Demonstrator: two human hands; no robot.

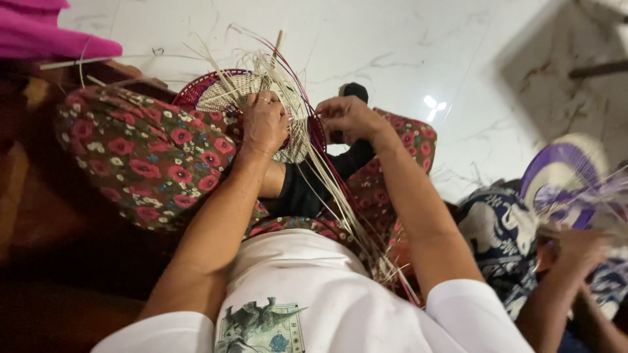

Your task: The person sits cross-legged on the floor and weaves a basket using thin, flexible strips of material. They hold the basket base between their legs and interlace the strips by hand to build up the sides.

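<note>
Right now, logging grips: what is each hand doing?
Left hand: closed on the round red-and-cream woven basket.
Right hand: pinching thin pale weaving strands.

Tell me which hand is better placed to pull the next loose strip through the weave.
Probably the right hand: its fingers already pinch at the strips beside the basket rim. The left hand lies flat on the basket, holding it steady.

White marble-patterned floor (392, 39); pink cloth (39, 33), upper left corner; purple-and-white woven fan (556, 173) — blurred, at a co-worker's hand (579, 245); blue-and-white patterned garment (500, 235).
</note>
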